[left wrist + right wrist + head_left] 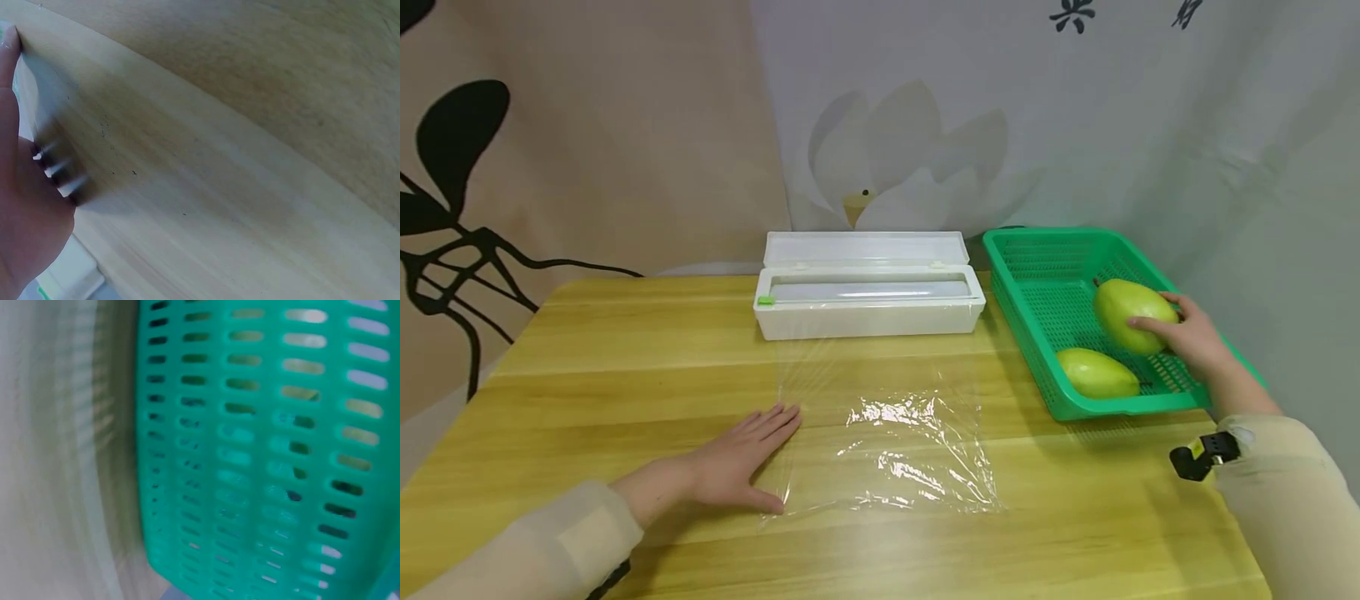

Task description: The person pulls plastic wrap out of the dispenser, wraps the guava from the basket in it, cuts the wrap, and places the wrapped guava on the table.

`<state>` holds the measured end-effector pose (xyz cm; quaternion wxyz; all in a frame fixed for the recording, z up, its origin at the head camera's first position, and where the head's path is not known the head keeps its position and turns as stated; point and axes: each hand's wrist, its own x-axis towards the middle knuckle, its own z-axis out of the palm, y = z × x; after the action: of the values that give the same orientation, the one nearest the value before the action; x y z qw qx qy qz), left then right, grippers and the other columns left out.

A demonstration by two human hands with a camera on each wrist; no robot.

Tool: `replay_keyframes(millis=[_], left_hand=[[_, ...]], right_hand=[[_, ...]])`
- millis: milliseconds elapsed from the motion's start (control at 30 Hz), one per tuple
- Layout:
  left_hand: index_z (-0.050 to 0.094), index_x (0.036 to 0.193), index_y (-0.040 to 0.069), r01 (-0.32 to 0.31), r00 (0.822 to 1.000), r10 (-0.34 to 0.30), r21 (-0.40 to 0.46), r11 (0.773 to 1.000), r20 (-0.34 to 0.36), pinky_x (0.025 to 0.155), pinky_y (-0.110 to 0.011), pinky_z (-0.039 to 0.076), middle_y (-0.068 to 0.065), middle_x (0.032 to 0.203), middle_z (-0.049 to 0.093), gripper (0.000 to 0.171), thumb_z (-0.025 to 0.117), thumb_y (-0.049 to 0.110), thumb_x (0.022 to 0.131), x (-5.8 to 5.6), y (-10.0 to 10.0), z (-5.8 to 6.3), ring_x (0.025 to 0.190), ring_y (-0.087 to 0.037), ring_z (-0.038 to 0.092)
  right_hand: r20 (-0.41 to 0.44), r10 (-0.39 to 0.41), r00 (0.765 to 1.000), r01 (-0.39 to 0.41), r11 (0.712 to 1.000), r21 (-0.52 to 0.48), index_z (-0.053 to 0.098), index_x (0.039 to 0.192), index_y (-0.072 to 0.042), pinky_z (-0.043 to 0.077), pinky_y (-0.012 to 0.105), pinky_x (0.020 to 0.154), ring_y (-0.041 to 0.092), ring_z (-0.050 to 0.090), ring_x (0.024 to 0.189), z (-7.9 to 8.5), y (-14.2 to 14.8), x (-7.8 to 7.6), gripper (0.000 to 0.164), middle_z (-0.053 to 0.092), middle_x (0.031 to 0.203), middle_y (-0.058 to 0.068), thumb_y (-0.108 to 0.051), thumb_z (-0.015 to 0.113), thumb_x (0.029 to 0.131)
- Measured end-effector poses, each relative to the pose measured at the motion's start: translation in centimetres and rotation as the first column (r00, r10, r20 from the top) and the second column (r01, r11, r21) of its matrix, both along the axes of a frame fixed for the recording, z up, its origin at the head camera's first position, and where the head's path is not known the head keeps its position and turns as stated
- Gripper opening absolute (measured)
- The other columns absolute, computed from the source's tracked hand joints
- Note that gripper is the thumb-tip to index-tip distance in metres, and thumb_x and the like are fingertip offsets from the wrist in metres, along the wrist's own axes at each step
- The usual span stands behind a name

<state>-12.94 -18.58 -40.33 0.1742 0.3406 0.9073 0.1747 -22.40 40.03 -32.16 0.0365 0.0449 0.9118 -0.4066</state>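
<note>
My left hand [737,462] lies on the table with fingers straight, thumb and fingertips on the left edge of a sheet of clear plastic wrap [910,450]. The sheet comes from the front of a white wrap dispenser [868,319], whose lid stands up. In the left wrist view the palm and thumb of the left hand [31,212] show. My right hand [1198,337] grips a yellow-green pear [1127,312] inside the green basket [1048,367]. A second pear [1097,373] lies at the basket's near end. Only the basket's slotted wall [262,437] fills the right wrist view; the hand is hidden there.
The wooden table [625,358] ends at a fabric backdrop [692,125] with printed plants and characters. A green slider [766,300] sits at the dispenser's left end. The basket stands right of the dispenser, close to the right-hand cloth.
</note>
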Motion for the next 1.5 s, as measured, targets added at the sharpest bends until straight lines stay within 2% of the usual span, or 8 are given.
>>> replay_keyframes(millis=[233,367,533,800,900,1067,1367,1500], left_hand=[[0.017,0.148,0.001,-0.009,1.000,0.009,-0.006,1.000,0.005,0.113,-0.057,0.012,-0.016,0.156,0.013,0.107,0.060,0.066,0.075,0.3,-0.1,-0.1,0.143,-0.039,0.010],[0.017,0.148,0.001,-0.007,1.000,0.007,-0.009,1.000,-0.007,0.113,-0.058,0.012,-0.016,0.156,0.014,0.106,0.061,0.066,0.075,0.2,-0.1,-0.1,0.143,-0.039,0.010],[0.016,0.149,0.002,-0.007,1.000,0.007,-0.017,1.000,-0.004,0.114,-0.057,0.012,-0.015,0.157,0.013,0.107,0.059,0.067,0.075,0.0,0.0,-0.1,0.143,-0.038,0.010],[0.016,0.149,0.002,-0.004,1.000,0.004,-0.021,1.000,-0.004,0.114,-0.056,0.012,-0.015,0.157,0.012,0.107,0.059,0.066,0.075,0.0,0.0,-0.1,0.143,-0.038,0.010],[0.016,0.149,0.002,-0.004,1.000,0.004,-0.019,1.000,0.000,0.114,-0.056,0.012,-0.015,0.157,0.012,0.106,0.060,0.066,0.076,0.0,-0.1,-0.1,0.143,-0.038,0.010],[0.016,0.149,0.002,-0.005,1.000,0.006,-0.019,1.000,0.001,0.114,-0.056,0.013,-0.015,0.157,0.012,0.106,0.060,0.066,0.076,0.0,-0.1,-0.1,0.144,-0.038,0.010],[0.016,0.149,0.002,-0.003,1.000,0.003,-0.023,1.000,0.003,0.114,-0.056,0.013,-0.015,0.157,0.012,0.106,0.060,0.066,0.076,0.0,-0.1,-0.2,0.144,-0.038,0.009],[0.016,0.149,0.002,-0.003,1.000,0.003,-0.022,1.000,-0.002,0.114,-0.056,0.013,-0.015,0.157,0.012,0.106,0.060,0.065,0.076,0.0,-0.1,-0.2,0.143,-0.038,0.010]], right_hand=[[-0.001,-0.001,1.000,0.001,0.987,-0.162,0.003,0.151,-0.008,0.048,0.013,0.069,-0.008,0.047,0.082,0.8,-0.6,-0.2,0.078,0.034,0.121,0.002,-0.028,0.053,0.094],[0.000,0.027,1.000,-0.026,0.946,-0.322,0.005,0.151,-0.016,0.048,0.012,0.070,-0.004,0.047,0.088,1.6,-1.3,-0.1,0.075,0.033,0.112,-0.015,-0.023,0.054,0.095],[-0.039,0.087,0.995,-0.095,0.850,-0.518,0.018,0.148,-0.021,0.049,0.012,0.070,0.000,0.050,0.091,2.9,-3.2,0.3,0.067,0.035,0.114,-0.012,-0.013,0.055,0.093],[-0.133,0.249,0.959,-0.278,0.749,-0.602,0.034,0.137,-0.025,0.051,0.017,0.073,0.007,0.054,0.093,4.8,-8.2,1.1,0.051,0.038,0.121,-0.004,-0.004,0.051,0.094],[-0.138,0.305,0.942,-0.326,0.744,-0.583,0.032,0.139,-0.025,0.051,0.017,0.075,0.009,0.053,0.095,5.3,-10.4,1.6,0.053,0.037,0.123,-0.004,-0.005,0.050,0.094],[-0.095,0.337,0.937,-0.333,0.773,-0.540,0.029,0.143,-0.025,0.050,0.017,0.079,0.010,0.051,0.101,5.5,-13.7,2.2,0.058,0.035,0.126,-0.004,-0.008,0.053,0.093],[-0.050,0.399,0.915,-0.386,0.835,-0.393,0.024,0.148,-0.015,0.048,0.020,0.083,0.021,0.045,0.112,4.3,-18.5,3.2,0.072,0.030,0.141,0.015,-0.010,0.060,0.086],[-0.045,0.434,0.900,-0.419,0.831,-0.366,0.025,0.148,-0.016,0.045,0.025,0.087,0.030,0.041,0.119,3.3,-20.2,3.2,0.074,0.028,0.145,0.017,-0.010,0.062,0.084]])
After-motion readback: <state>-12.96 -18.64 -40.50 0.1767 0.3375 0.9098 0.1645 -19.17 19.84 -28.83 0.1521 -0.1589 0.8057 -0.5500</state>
